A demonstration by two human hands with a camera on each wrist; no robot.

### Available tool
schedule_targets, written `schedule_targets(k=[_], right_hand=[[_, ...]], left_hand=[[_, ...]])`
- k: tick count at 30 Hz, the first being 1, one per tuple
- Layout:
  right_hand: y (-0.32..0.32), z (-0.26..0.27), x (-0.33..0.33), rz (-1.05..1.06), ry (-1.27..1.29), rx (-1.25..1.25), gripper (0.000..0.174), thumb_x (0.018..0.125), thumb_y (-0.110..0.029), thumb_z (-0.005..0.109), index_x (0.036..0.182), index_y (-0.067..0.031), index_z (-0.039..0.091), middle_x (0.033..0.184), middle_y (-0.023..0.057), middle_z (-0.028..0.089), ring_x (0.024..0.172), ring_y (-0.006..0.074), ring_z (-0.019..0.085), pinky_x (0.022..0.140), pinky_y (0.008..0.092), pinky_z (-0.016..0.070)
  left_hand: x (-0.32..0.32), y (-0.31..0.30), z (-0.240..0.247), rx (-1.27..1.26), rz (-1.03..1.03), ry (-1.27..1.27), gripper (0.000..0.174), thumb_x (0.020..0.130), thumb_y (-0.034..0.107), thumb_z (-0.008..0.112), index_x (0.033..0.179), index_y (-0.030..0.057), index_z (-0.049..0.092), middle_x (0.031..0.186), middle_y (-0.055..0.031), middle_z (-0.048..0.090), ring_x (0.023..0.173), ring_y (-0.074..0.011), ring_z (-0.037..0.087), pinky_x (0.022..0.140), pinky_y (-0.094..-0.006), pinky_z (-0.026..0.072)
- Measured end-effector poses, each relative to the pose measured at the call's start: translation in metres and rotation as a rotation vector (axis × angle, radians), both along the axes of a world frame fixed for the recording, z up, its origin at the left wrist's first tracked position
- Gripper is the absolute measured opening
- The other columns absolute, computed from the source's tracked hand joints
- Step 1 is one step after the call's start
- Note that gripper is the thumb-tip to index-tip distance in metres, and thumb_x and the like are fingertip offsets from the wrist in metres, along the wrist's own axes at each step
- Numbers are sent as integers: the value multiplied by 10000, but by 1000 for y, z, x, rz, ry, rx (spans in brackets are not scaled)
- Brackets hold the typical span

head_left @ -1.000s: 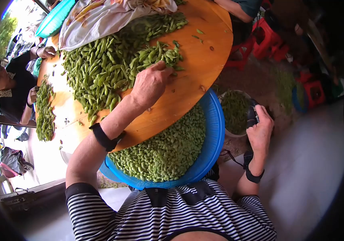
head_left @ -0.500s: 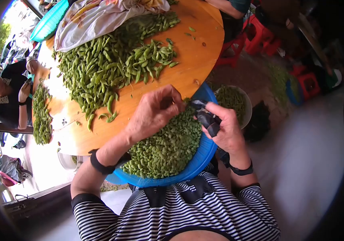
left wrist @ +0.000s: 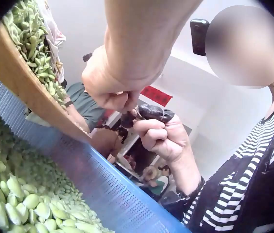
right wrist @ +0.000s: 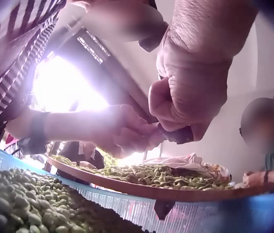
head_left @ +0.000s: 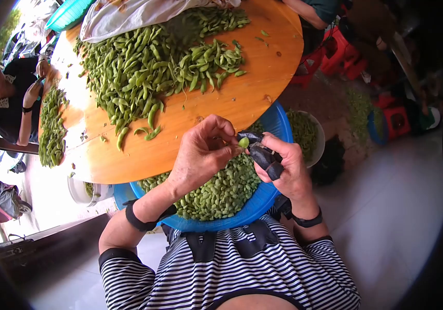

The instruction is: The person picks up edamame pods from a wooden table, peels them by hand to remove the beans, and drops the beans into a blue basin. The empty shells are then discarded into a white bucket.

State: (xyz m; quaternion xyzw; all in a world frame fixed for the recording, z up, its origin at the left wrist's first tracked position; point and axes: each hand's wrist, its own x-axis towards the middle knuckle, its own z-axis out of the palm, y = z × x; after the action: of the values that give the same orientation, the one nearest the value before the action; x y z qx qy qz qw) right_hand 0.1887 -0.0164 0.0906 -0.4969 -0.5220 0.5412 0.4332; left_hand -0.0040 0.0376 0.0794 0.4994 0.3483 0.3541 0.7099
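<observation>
My left hand (head_left: 200,152) pinches a small green soybean pod (head_left: 244,142) at its fingertips, over the near edge of the table. The right hand (head_left: 289,165) meets it there, with dark glossy pieces like finger covers (head_left: 267,159) at its thumb and forefinger. These dark tips close on the pod's far end. In the left wrist view the right hand's other fingers (left wrist: 154,137) are curled. Right below both hands is a blue plastic basket (head_left: 283,124) of shelled green soybeans (head_left: 216,194), partly under the tabletop.
A heap of soybean pods (head_left: 133,72) lies on the round wooden table (head_left: 221,111), partly under a pale cloth (head_left: 128,23). Another person (head_left: 12,103) sits at the left beside a smaller pod pile (head_left: 52,129). A pale bucket (head_left: 314,137) and red stools (head_left: 340,57) stand right.
My left hand has come back from the pod heap to above the basket. The right hand has swung in from the right to meet it, and a green pod now shows between them.
</observation>
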Motion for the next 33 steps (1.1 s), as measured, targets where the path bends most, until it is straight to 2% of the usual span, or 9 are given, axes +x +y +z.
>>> schedule_targets(k=[3, 6, 9, 11, 13, 16, 18, 23, 33], right_hand=[[1, 4, 2, 40, -15, 12, 74, 736, 68, 578, 782, 35, 530, 734, 21, 447, 649, 86, 441, 545, 239, 359], [3, 0, 6, 72, -252, 319, 78, 731, 43, 592, 794, 37, 546, 754, 31, 467, 655, 99, 455, 548, 232, 362], [2, -4, 13, 104, -73, 125, 85, 794, -21, 576, 854, 39, 584, 725, 23, 483, 601, 85, 451, 520, 217, 360], [2, -5, 16, 181, 570, -250, 160, 864, -97, 537, 916, 42, 596, 675, 4, 472, 532, 52, 414, 491, 205, 354], [1, -4, 14, 207, 605, -227, 224, 915, -149, 486, 953, 47, 587, 633, -25, 446, 481, 26, 362, 475, 201, 348], [-2, -2, 12, 169, 404, -198, 149, 878, -115, 534, 871, 27, 578, 667, -21, 452, 534, 38, 402, 496, 205, 350], [-3, -5, 11, 79, 46, -5, 98, 831, -72, 570, 793, 15, 546, 703, -11, 450, 600, 55, 434, 522, 220, 355], [-7, -4, 18, 87, -13, -25, 173, 779, -99, 629, 761, 20, 505, 721, 21, 417, 642, 85, 420, 558, 251, 361], [-5, 3, 24, 215, -244, 179, 233, 786, -153, 643, 800, 30, 499, 734, 89, 391, 625, 212, 401, 587, 307, 373]], left_hand=[[3, -2, 5, 46, 52, 87, 265, 803, -104, 631, 995, 31, 508, 852, -28, 621, 718, -25, 573, 578, -183, 444], [0, -2, 7, -36, 10, 61, 298, 788, -108, 624, 1024, 35, 513, 868, -33, 627, 649, -52, 575, 521, -197, 441], [-2, -1, -2, -237, -88, -141, 298, 788, -90, 653, 1031, 37, 535, 851, -26, 636, 563, -90, 566, 467, -216, 424], [-1, -1, -11, -308, -147, -251, 282, 799, -69, 693, 1016, 35, 544, 816, -20, 640, 517, -107, 557, 440, -228, 407], [0, -3, -17, -462, -233, -388, 288, 804, -31, 721, 1038, 36, 567, 794, -7, 645, 511, -116, 563, 438, -223, 396], [3, -6, -25, -457, -223, -394, 276, 822, -5, 714, 1049, 31, 562, 803, -32, 649, 543, -124, 586, 476, -232, 438], [6, -8, -25, -453, -200, -365, 276, 823, -1, 710, 1049, 28, 554, 806, -59, 650, 561, -130, 595, 499, -238, 469], [7, -12, -22, -205, -109, -193, 161, 882, 4, 656, 1000, 55, 559, 801, -29, 627, 685, -120, 631, 584, -238, 502], [4, -14, -21, -205, -72, -132, 181, 856, -58, 654, 976, 33, 553, 836, -41, 630, 691, -124, 641, 593, -249, 528]])
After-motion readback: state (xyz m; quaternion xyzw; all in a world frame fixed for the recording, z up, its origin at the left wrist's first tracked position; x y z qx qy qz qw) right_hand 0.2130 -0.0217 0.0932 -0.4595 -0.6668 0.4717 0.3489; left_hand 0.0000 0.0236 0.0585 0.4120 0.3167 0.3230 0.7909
